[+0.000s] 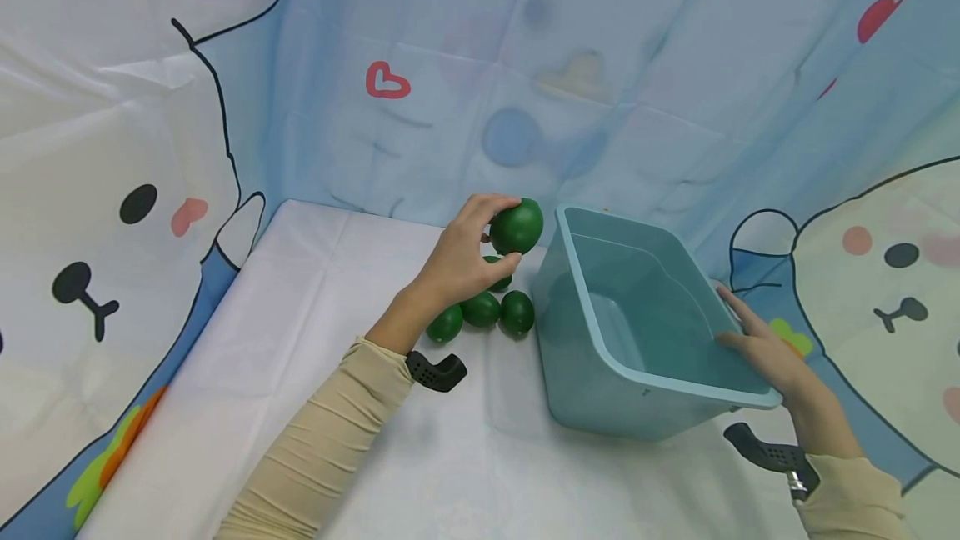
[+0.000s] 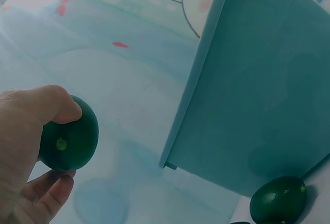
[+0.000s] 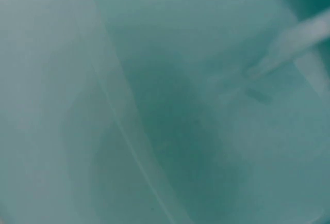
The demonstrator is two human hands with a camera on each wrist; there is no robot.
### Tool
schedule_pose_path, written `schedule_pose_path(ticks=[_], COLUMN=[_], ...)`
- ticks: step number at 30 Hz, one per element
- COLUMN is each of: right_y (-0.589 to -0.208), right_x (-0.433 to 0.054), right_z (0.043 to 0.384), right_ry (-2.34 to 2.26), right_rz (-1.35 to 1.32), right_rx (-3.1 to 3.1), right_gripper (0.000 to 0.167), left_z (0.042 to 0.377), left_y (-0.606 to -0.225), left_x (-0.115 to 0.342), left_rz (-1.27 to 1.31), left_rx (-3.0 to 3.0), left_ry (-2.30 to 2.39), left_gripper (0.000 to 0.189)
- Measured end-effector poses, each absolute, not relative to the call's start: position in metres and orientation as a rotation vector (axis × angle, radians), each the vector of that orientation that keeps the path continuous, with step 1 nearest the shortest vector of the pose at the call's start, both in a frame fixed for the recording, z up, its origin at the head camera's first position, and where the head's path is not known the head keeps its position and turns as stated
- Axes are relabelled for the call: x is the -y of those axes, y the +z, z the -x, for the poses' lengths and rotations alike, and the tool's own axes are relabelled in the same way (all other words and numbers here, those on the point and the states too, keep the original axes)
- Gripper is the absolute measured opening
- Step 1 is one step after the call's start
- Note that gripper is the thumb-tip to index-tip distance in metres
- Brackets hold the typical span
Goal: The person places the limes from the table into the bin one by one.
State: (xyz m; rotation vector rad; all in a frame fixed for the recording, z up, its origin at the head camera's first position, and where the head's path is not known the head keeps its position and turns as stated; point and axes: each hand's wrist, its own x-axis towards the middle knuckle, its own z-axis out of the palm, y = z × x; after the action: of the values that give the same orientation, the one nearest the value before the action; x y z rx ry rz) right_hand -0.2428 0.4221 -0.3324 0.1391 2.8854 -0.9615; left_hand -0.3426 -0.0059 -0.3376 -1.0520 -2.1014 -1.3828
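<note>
My left hand [image 1: 468, 252] holds a dark green lime [image 1: 517, 226] between thumb and fingers, raised above the cloth just left of the bin. A pale stem scar shows on this lime in the left wrist view. Several more limes [image 1: 481, 310] lie close together on the white cloth below the hand, one partly hidden behind it. The blue-green plastic bin [image 1: 600, 390] stands to their right, its open top facing up and its visible inside bare. On the bin's right rim, my right hand [image 1: 768, 357] grips with the thumb inside. The right wrist view shows only blurred blue-green plastic.
A white cloth [image 1: 450, 457] covers the table. Behind it hangs a blue curtain [image 1: 420, 140] with printed cartoon animals and hearts, close to the bin's far side. One lime [image 2: 278, 201] lies beside the bin wall in the left wrist view.
</note>
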Motion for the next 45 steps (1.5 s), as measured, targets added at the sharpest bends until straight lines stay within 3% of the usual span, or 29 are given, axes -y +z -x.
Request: schedule_pose_path(ticks=[45], right_y=[-0.331], right_x=[-0.420], right_z=[0.242], right_ry=[-0.934], right_rz=[-0.176], right_rx=[-2.887], right_gripper=[0.072], left_z=[0.323], left_y=[-0.341], left_x=[-0.018], left_rz=[1.236], left_rx=[2.053], left_ry=[-1.376], left_gripper=[0.059])
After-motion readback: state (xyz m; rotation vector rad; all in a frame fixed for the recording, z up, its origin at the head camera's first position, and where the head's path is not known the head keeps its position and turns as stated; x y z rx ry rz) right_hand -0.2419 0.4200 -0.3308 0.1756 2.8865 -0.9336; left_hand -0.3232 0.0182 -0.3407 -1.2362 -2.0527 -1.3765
